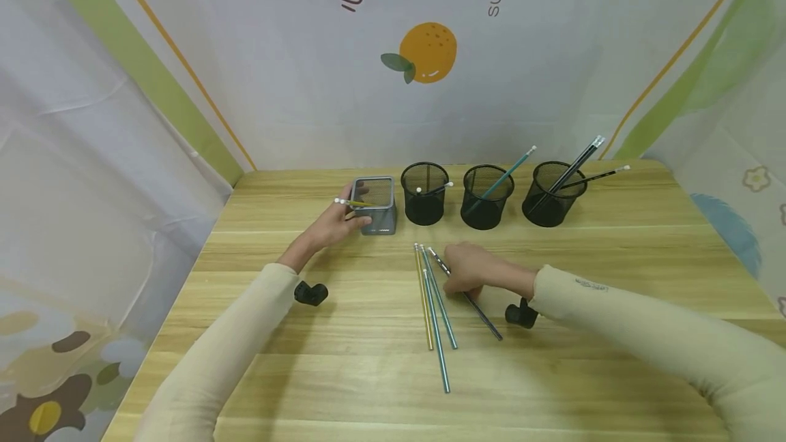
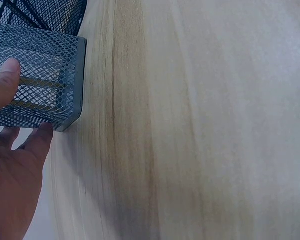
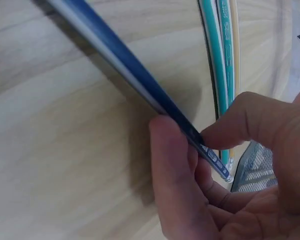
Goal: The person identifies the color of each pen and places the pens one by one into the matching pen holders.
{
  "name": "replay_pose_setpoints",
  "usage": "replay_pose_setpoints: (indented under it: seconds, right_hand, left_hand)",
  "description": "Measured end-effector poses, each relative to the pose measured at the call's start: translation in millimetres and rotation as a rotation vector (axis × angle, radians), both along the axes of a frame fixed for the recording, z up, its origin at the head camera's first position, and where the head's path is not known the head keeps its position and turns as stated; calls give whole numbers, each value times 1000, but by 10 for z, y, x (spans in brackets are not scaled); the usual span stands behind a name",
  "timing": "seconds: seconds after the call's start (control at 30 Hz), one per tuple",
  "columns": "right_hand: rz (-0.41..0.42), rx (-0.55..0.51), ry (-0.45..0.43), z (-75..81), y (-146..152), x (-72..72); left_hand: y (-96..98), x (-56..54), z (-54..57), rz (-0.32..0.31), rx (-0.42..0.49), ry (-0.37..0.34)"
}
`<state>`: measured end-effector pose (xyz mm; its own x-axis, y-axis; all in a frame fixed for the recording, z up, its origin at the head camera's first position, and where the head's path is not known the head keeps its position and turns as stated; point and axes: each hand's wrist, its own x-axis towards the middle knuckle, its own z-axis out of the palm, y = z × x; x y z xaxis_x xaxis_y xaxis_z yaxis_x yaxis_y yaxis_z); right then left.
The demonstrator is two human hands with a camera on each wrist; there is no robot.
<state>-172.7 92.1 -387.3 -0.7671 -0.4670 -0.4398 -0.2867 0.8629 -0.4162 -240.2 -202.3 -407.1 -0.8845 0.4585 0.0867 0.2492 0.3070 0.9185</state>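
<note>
On the left, my left hand point(image 1: 331, 229) grips a grey square mesh pen holder point(image 1: 383, 222), thumb on the near side and fingers around the far side. Yellow pencils point(image 1: 362, 204) with white erasers lean in it; their shafts show through the mesh in the left wrist view. My right hand point(image 1: 471, 269) pinches a dark blue pencil point(image 3: 125, 70) between thumb and fingers near its eraser end, slanting close over the table. Left of that hand lie two teal pencils point(image 1: 437, 333) and a yellow pencil point(image 1: 425, 305), side by side on the wood.
Three round black mesh cups stand in a row at the back: a left cup point(image 1: 424, 211) with white-tipped pencils, a middle cup point(image 1: 482, 215) with a teal pencil, and a right cup point(image 1: 545, 210) with several dark pencils. A printed curtain point(image 1: 344, 114) hangs behind the table point(image 1: 344, 374).
</note>
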Motion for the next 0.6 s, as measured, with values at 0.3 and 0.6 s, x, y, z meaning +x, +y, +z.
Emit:
replay_pose_setpoints:
  seconds: [0.3, 0.6]
  right_hand:
    - [-20, -14, -43, 79, 180, -39]
    - [-4, -168, -40, 123, 380, -40]
  left_hand:
    - [-14, 3, 4, -5, 0, 12]
    - [0, 3, 11, 1, -5, -1]
